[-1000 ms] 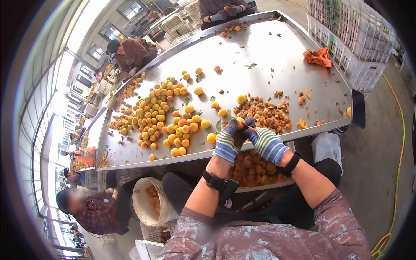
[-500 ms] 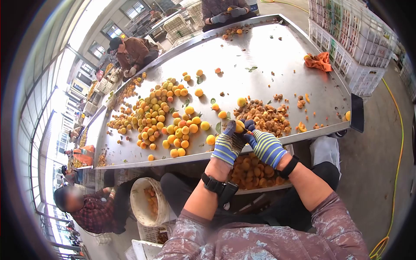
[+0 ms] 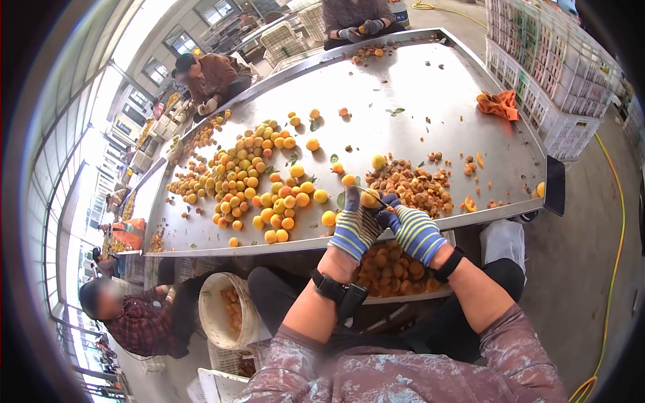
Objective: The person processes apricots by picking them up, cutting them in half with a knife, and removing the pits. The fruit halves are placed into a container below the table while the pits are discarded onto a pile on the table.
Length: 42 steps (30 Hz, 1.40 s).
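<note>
My left hand [image 3: 356, 225], in a striped glove, has its fingers closed around a yellow-orange apricot [image 3: 369, 197]. Close against that fruit is my right hand [image 3: 414, 230], gloved alike, its fingers pinched on a thin, dark tool [image 3: 380, 199] whose exact kind is too small to make out. Both hands are above the near edge of the metal table [image 3: 376, 87]. Just beyond them lies a heap of brown apricot stones [image 3: 410, 185]. Below my hands, under the table edge, a crate holds many apricot pieces [image 3: 396, 269].
Whole apricots [image 3: 245, 161] are spread over the table's left side. An orange cloth [image 3: 498, 105] lies at the right. White crates [image 3: 551, 60] are stacked beyond it. A white bucket [image 3: 218, 316] stands at lower left. Co-workers sit around the table.
The view has shifted slightly. My hands stay together at the apricot, and the thin tool shows more clearly across it now.
</note>
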### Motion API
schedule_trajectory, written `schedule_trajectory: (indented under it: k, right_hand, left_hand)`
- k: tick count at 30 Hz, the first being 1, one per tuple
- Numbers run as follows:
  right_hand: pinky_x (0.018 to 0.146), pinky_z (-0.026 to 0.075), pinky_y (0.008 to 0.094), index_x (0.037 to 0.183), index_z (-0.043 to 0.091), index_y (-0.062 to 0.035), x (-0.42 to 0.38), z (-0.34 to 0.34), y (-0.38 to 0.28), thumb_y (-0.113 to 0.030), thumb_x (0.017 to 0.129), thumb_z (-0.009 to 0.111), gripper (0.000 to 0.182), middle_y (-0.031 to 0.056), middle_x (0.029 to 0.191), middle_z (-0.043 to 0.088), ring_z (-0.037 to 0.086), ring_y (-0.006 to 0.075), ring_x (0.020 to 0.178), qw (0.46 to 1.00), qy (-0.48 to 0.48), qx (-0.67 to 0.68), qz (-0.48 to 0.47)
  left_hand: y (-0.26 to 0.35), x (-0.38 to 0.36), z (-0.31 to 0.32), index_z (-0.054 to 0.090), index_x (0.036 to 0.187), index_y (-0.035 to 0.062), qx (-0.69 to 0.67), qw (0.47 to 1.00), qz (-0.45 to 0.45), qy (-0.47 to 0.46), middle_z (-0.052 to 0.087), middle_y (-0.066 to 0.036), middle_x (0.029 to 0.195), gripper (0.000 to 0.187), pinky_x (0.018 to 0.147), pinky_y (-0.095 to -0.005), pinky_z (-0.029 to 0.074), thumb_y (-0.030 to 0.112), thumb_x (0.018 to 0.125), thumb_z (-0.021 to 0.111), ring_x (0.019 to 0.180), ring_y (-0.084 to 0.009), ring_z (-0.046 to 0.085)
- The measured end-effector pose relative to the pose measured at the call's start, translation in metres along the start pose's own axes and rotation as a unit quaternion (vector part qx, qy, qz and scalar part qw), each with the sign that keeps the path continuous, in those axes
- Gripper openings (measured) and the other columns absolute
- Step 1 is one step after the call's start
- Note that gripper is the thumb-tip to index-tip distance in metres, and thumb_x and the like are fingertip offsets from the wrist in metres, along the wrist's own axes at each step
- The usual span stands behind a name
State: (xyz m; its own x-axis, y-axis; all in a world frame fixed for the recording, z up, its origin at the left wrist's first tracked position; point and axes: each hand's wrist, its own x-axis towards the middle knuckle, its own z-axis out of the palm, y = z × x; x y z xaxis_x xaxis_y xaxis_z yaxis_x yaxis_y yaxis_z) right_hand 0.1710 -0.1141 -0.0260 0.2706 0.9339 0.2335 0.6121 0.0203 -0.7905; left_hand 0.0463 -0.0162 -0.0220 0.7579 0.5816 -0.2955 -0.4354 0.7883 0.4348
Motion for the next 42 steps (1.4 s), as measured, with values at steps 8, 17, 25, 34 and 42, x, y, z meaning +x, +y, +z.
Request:
schedule_trajectory:
  k: [8, 17, 25, 34, 42]
  right_hand:
    - [0.061, 0.047, 0.0451, 0.086, 0.058, 0.001, -0.001, -0.007, -0.01, -0.035, 0.091, 0.05, 0.037, 0.0225, 0.066, 0.059, 0.06, 0.0385, 0.068, 0.996, -0.033, -0.073, 0.028]
    - [0.062, 0.047, 0.0462, 0.09, 0.058, -0.0001, 0.002, -0.002, -0.004, -0.035, 0.091, 0.049, 0.036, 0.0227, 0.071, 0.061, 0.06, 0.0386, 0.071, 0.997, -0.023, -0.065, 0.021]
    - [0.062, 0.047, 0.0454, 0.097, 0.059, -0.0009, 0.003, -0.002, -0.002, -0.029, 0.091, 0.049, 0.03, 0.0234, 0.074, 0.061, 0.06, 0.0396, 0.072, 0.998, -0.035, -0.035, 0.033]
    - [0.034, 0.025, 0.0199, 0.066, 0.049, -0.0182, 0.0, -0.009, -0.019, -0.048, 0.093, 0.044, 0.04, -0.0092, 0.05, 0.039, 0.037, 0.0049, 0.038, 0.749, -0.21, 0.524, 0.347]
    - [0.05, 0.045, 0.0407, 0.075, 0.059, -0.0032, 0.0, 0.021, 0.001, -0.046, 0.092, 0.047, 0.048, 0.016, 0.06, 0.058, 0.054, 0.0333, 0.052, 0.979, -0.053, 0.184, 0.067]
  left_hand:
    - [-0.003, 0.009, -0.016, 0.048, 0.115, -0.0035, 0.258, 0.952, 0.165, -0.006, 0.056, -0.022, 0.114, 0.048, 0.086, -0.0403, 0.052, 0.027, 0.083, 0.067, 0.102, -0.0315, 0.059]
    - [-0.004, 0.01, -0.005, 0.043, 0.117, -0.0011, 0.029, 0.996, 0.036, 0.07, 0.058, -0.024, 0.107, 0.055, 0.078, -0.0411, 0.054, 0.043, 0.088, 0.056, 0.091, -0.0356, 0.06]
    - [-0.013, 0.012, -0.003, 0.056, 0.099, -0.0009, 0.327, 0.917, 0.206, 0.096, 0.066, -0.017, 0.093, 0.027, 0.074, -0.0272, 0.054, 0.022, 0.088, 0.062, 0.081, -0.0201, 0.065]
    - [0.001, 0.007, -0.014, 0.054, 0.102, -0.0005, 0.478, 0.834, 0.269, 0.054, 0.066, -0.012, 0.094, 0.022, 0.075, -0.0262, 0.053, 0.014, 0.088, 0.059, 0.083, -0.0163, 0.063]
    - [0.005, 0.006, -0.015, 0.052, 0.101, 0.0014, 0.328, 0.916, 0.228, 0.025, 0.063, -0.019, 0.098, 0.022, 0.075, -0.0292, 0.054, 0.017, 0.086, 0.058, 0.083, -0.0211, 0.064]
